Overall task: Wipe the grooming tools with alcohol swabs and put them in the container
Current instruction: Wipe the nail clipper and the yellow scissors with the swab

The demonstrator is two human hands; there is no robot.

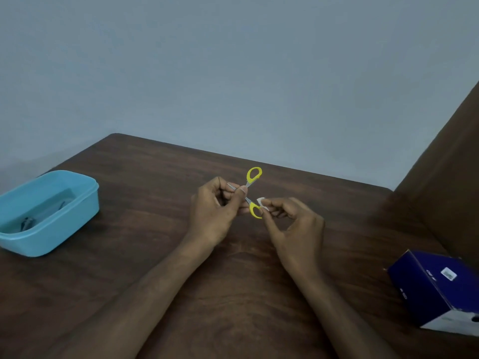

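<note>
Risk assessment: the small metal scissors with yellow loop handles [252,191] are held in mid-air with the handles spread, so the blades are likely parted; a slip of the swab along an edge could nick a finger, and a loosened pinch could drop the tool onto the dark brown wooden tabletop [155,255], which would call for a fresh wipe. Far to the left of the fingers sits the light blue rounded plastic container [49,211], with at least one dark tool already lying inside; carrying the scissors there open-bladed could snag its rim. The left hand [215,216] has its fingers [242,190] curled closed, thumb and fingertips pinching the scissors near the pivot. Just right of it, the right hand [293,226] pinches a small white alcohol swab [260,202] between thumb and forefinger, the remaining fingers loosely curled; the swab touches the lower yellow loop. Well right of both hands lies a dark blue cardboard box [440,288].
</note>
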